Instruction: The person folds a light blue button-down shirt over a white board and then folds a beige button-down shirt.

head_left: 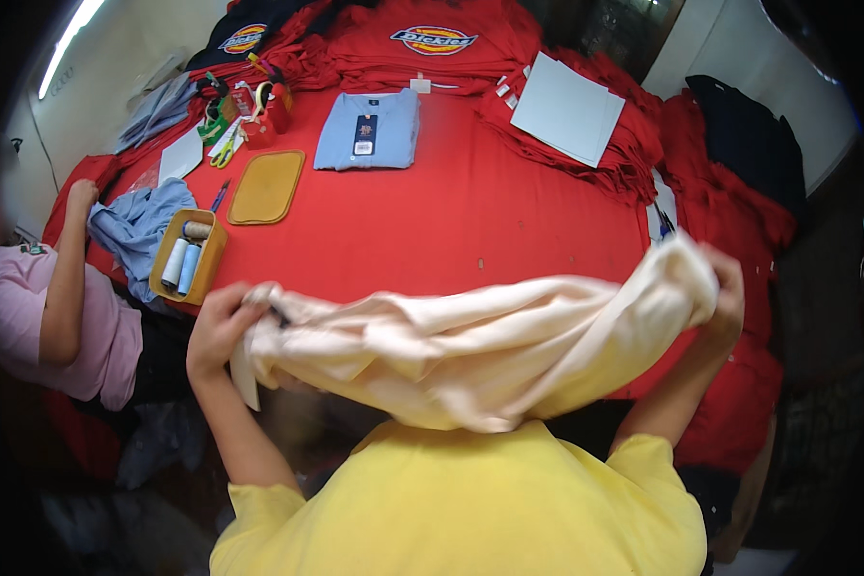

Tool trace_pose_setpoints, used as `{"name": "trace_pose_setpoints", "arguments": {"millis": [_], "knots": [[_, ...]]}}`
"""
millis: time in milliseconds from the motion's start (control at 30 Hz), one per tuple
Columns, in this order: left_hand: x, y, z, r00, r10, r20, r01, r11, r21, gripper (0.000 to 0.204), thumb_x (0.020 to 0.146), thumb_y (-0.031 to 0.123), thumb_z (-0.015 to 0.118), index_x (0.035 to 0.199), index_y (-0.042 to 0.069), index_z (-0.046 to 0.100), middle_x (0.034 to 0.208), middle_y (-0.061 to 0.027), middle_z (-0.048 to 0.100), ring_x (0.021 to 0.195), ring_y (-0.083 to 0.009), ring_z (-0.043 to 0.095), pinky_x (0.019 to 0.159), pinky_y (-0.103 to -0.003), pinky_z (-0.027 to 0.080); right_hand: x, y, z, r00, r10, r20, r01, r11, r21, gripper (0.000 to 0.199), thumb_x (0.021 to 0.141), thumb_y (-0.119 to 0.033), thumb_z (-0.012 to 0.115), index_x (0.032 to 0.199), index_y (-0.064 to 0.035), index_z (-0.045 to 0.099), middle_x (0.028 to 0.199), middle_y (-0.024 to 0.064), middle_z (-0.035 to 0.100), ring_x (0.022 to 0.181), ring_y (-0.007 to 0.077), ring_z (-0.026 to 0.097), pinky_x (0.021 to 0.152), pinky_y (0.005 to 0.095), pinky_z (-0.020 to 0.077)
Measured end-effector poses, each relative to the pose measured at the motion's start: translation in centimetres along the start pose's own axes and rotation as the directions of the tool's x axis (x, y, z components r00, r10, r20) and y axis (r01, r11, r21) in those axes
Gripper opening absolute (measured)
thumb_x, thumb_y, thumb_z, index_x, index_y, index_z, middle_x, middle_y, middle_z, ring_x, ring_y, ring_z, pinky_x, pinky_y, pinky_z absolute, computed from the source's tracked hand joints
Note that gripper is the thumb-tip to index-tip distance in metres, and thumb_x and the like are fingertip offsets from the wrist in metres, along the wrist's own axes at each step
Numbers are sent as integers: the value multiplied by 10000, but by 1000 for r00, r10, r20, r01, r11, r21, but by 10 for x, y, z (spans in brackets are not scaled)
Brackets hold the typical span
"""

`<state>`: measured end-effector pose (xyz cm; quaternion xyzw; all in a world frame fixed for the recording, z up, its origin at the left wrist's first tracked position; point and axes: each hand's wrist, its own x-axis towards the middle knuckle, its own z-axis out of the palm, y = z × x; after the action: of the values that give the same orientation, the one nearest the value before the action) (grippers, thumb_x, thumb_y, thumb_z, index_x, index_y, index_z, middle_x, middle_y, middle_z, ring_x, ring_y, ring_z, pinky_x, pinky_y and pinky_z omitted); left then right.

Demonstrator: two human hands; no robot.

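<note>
A cream cloth [451, 336] hangs in a sagging span over the near edge of the red-covered table [394, 235]. The left hand [219, 331] is closed on its bunched left end; the right hand [727, 293] seems to grip the right end (the cloth hides most of those fingers). By its loose folds I judge it light, soft and limp, hardly fragile, perhaps inclined to slide. It probably handles best gripped by both ends, where tension can flatten the slack middle.
</note>
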<state>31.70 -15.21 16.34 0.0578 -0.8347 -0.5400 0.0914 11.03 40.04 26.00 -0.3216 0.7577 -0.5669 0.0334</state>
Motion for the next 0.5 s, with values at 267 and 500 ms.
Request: {"name": "trace_pose_setpoints", "arguments": {"millis": [267, 500], "knots": [[136, -88, 36, 852, 191, -488, 75, 878, 473, 380, 861, 289, 674, 1080, -13, 604, 990, -125, 631, 887, -232, 605, 766, -361, 471, 79, 97, 73, 973, -189, -130, 84, 823, -562, 466, 800, -40, 644, 1256, -26, 555, 1333, 145, 484, 1150, 273, 540, 994, 340, 421], [24, -113, 60, 858, -200, -474, 443, 756, 483, 440, 837, 352, 683, 1096, 15, 568, 1018, -140, 571, 974, -314, 557, 838, -428, 447, -76, 140, 88, 695, 645, -317, -621, 316, -717, 447, 845, -448, 634, 861, -1, 626, 901, 192, 655, 911, 373, 624, 768, 462, 476]]}}
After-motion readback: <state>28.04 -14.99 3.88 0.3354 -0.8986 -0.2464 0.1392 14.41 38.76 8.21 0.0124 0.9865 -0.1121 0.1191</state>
